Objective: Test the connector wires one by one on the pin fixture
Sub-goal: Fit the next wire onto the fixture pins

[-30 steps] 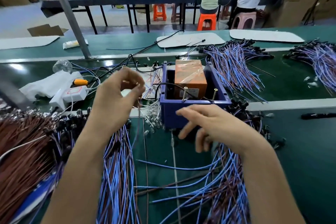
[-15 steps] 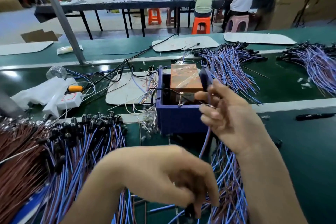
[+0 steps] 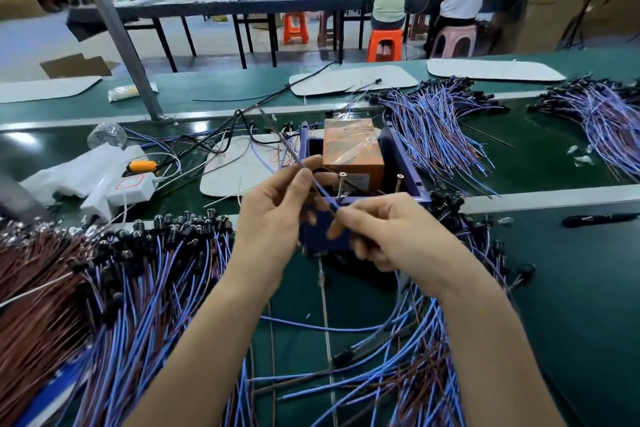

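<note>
Wire (image 3: 321,190) seemingly between both hands' fingertips (image 3: 304,181)

Wire heaps crowd both flanks. The left heap (image 3: 145,281) and right heap (image 3: 426,340) leave a narrow strip of green belt (image 3: 298,295), crossed by stray wires, leading to the blue box (image 3: 403,158). The left hand (image 3: 273,215) and right hand (image 3: 391,236), pinching one blue wire (image 3: 322,192), block its near wall. Inside, an orange block (image 3: 349,146) fills the rear and two upright pins (image 3: 342,182) stand in front.

Two bare forearms reaching in from below; left hand (image 3: 273,208) raised, thumb and forefinger pinching a thin blue insulated wire (image 3: 320,188); right hand (image 3: 388,229) just beside, fingers curled, apparently pinching the same wire.
</note>
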Tool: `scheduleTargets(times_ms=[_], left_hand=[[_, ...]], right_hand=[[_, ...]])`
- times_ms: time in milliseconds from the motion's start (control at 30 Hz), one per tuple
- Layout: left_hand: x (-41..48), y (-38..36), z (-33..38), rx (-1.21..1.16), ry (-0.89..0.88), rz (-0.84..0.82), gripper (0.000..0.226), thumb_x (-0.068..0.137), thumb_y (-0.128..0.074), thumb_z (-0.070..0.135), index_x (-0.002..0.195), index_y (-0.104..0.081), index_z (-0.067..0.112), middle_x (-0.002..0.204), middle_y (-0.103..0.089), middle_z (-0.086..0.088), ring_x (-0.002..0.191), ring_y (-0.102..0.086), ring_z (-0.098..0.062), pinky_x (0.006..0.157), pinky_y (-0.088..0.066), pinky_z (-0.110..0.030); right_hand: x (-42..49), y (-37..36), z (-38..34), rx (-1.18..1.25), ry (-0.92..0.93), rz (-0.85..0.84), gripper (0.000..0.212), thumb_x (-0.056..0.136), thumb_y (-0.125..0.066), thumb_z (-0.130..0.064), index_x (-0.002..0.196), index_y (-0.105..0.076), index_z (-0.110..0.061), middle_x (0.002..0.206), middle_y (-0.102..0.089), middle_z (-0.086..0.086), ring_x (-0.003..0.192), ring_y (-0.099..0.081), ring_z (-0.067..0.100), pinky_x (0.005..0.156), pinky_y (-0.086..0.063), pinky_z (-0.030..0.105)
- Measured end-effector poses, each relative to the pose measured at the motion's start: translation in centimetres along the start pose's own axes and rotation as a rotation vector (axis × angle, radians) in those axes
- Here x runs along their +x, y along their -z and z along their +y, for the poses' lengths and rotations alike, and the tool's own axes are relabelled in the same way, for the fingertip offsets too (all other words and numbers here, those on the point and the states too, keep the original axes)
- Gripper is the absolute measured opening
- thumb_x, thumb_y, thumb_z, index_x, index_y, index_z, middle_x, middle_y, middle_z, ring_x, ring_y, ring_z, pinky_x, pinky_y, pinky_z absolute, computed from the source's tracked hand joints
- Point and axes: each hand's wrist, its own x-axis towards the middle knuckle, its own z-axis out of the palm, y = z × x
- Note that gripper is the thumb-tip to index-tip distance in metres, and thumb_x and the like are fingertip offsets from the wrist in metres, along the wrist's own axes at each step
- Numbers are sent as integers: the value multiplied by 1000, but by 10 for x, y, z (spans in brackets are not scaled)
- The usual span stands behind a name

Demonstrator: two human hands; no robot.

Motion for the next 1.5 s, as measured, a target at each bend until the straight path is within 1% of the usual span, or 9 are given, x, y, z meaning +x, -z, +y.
scheduleTargets(times_ms=[100, 233, 300, 367, 467, 567, 700, 833, 1500], left_hand=[[0, 1, -2, 80, 40, -24, 24, 98, -44, 13, 93, -68, 17, 69, -70, 6, 56, -52, -9, 56, -43, -20], [-4, -2, -3, 242, 136, -220, 26, 98, -46, 8, 86, -68, 10, 60, -64, 5, 55, -54, -13, 54, -44, -22], [-5, -3, -3, 261, 177, -300, 26, 98, -45, 5, 84, -67, 8, 61, -65, 2, 54, -55, -9, 51, -44, -17], [-7, -5, -3, 290, 221, -391, 27, 99, -44, 5, 85, -67, 9, 67, -69, 0, 56, -57, -9, 53, -45, -16], [-9, -9, -7, 347, 248, -452, 27, 99, -44, 6, 90, -69, 9, 71, -71, 1, 59, -60, -8, 56, -44, -16], [-9, -11, -9, 345, 279, -438, 27, 97, -45, 4, 87, -70, 8, 68, -72, 2, 56, -60, -8, 55, -42, -17], [-8, -10, -10, 351, 316, -391, 27, 95, -46, 5, 87, -71, 2, 69, -73, -2, 54, -58, -11, 54, -40, -19], [-7, -8, -9, 390, 350, -373, 29, 93, -44, 3, 81, -71, 1, 64, -70, -3, 51, -53, -9, 51, -38, -17], [-1, -2, -19, 518, 439, -298, 31, 88, -45, 2, 75, -72, -4, 55, -66, -5, 41, -51, -5, 44, -39, -11]], right_hand=[[-2, 1, 2, -115, -50, -98, 24, 96, -55, -15, 80, -72, -8, 55, -60, 3, 45, -46, 9, 43, -41, 18], [-2, 9, 4, -162, 20, -80, 17, 92, -59, -6, 104, -72, -7, 91, -74, 6, 81, -61, 3, 85, -53, 24], [-1, 13, 4, -94, 70, -57, 27, 92, -58, -3, 118, -65, -8, 93, -75, 3, 76, -61, -4, 73, -49, 10], [1, 15, 4, -19, 82, 38, 28, 93, -58, -5, 120, -64, -8, 91, -75, 6, 73, -60, 4, 68, -51, 12], [4, 12, 5, 12, 98, 148, 14, 91, -59, -2, 97, -72, 0, 64, -65, 0, 59, -49, 17, 56, -49, 24], [5, 12, 8, -62, 108, 219, 11, 89, -63, -2, 84, -73, -2, 62, -64, 4, 56, -51, 17, 59, -48, 30], [6, 16, 8, -75, 76, 245, 16, 89, -62, -3, 75, -70, -7, 58, -63, 3, 51, -56, 9, 52, -49, 19], [7, 26, 11, -115, -3, 294, 27, 87, -57, -5, 61, -61, -12, 47, -53, -4, 45, -49, 10, 38, -33, 13], [-4, 64, 22, -317, -158, 223, 44, 89, -58, -13, 46, -51, -17, 43, -46, -1, 35, -37, 7, 36, -31, 13]])
